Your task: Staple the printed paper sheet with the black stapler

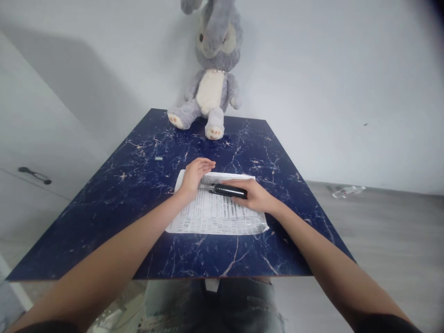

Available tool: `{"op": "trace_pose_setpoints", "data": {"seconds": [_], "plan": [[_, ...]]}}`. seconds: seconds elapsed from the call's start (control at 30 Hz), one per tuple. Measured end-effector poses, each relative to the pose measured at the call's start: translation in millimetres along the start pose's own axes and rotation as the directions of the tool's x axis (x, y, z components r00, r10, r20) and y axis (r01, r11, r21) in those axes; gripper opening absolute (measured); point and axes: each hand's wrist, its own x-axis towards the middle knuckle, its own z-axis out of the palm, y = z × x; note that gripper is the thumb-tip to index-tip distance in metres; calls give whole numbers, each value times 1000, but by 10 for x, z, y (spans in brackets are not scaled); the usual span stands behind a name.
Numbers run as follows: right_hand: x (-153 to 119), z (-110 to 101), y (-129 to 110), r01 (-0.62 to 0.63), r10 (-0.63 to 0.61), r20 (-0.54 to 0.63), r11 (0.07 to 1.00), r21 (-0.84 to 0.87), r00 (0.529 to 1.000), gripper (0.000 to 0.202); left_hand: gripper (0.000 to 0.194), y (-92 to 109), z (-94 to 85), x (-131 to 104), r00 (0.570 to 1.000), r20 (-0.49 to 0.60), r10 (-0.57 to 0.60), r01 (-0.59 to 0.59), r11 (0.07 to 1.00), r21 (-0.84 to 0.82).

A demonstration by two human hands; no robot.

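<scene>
Over the paper (211, 217), your right hand (259, 195) grips the black-handled tool (231, 190); your left hand (193, 176), loosely open, seemingly braces, calling for steadiness.

One head cam on the wearer, facing fwd & down from above the near edge of the tabletop (138, 194), w/ wall (312, 83) ahead; both forearms in view.

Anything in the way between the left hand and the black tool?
Nothing visible. The tool, held in the right hand over the paper, points its metal end at the left hand; whether they touch, I can't tell. The plush toy sits beyond both hands, clear of that line.
</scene>
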Motion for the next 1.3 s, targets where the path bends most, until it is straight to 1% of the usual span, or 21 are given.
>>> {"op": "trace_pose_setpoints", "data": {"seconds": [0.07,0.13,0.17,0.23,0.3,0.37,0.43,0.53,0.57,0.6,0.63,0.67,0.73,0.8,0.87,0.9,0.97,1.07,1.13,1.23,1.3], "plan": [[-20,42,5,35,-51,-156,994,-103,987,56,29,56,-30,16,997,-5,-77,75,976,-203],[-40,35,35,81,-179,-295,945,-316,939,61,38,112,-58,28,977,79,-199,214,902,-374],[-45,20,47,101,-256,-308,892,-441,916,63,43,135,-66,28,956,145,-256,293,856,-425],[-45,-17,51,138,-366,-235,752,-644,901,66,51,162,-67,17,902,273,-335,427,784,-450],[-34,-42,31,170,-392,-134,647,-743,910,63,54,155,-52,-2,858,357,-370,501,756,-421],[-19,-47,11,192,-383,-74,611,-768,921,58,46,110,-39,-15,838,387,-384,525,760,-382],[-5,-40,14,169,-365,-104,641,-749,925,53,29,42,-41,-9,844,373,-385,511,789,-342],[0,-44,67,-49,-215,-388,821,-569,896,45,14,-44,-70,30,910,254,-326,389,884,-259],[-5,-54,93,-130,-107,-464,884,-450,879,38,14,-52,-82,44,950,177,-258,295,928,-228],[-13,-67,119,-192,13,-483,927,-323,875,31,12,-45,-93,55,984,90,-157,171,967,-187],[-24,-81,144,-233,121,-440,950,-210,890,27,10,-23,-102,59,1000,7,-27,28,991,-129],[-35,-94,167,-253,195,-356,960,-123,914,25,11,13,-110,54,992,-53,114,-117,992,-52],[-49,-112,200,-247,239,-165,968,-33,957,24,22,107,-120,12,932,-60,357,-347,928,138],[-45,-116,202,-173,170,-76,985,-27,982,29,29,194,-119,-67,872,81,483,-480,808,343],[-24,-107,163,-47,32,-140,993,-105,990,45,30,236,-101,-162,819,289,496,-570,640,516],[-11,-96,129,15,-51,-213,986,-169,976,52,31,235,-85,-206,795,384,470,-604,551,576],[13,-56,44,118,-229,-344,942,-315,911,56,32,201,-44,-278,747,537,391,-664,398,634],[35,49,-68,275,-460,-335,836,-474,822,44,42,131,12,-333,657,686,312,-754,260,604],[38,126,-97,344,-559,-304,769,-539,772,47,48,114,30,-345,607,748,270,-794,244,557],[21,187,-83,359,-624,-301,709,-607,721,57,51,140,35,-352,583,789,191,-798,313,514],[-7,176,-73,373,-651,-264,668,-644,712,60,53,172,36,-357,574,806,147,-785,379,490]]}}
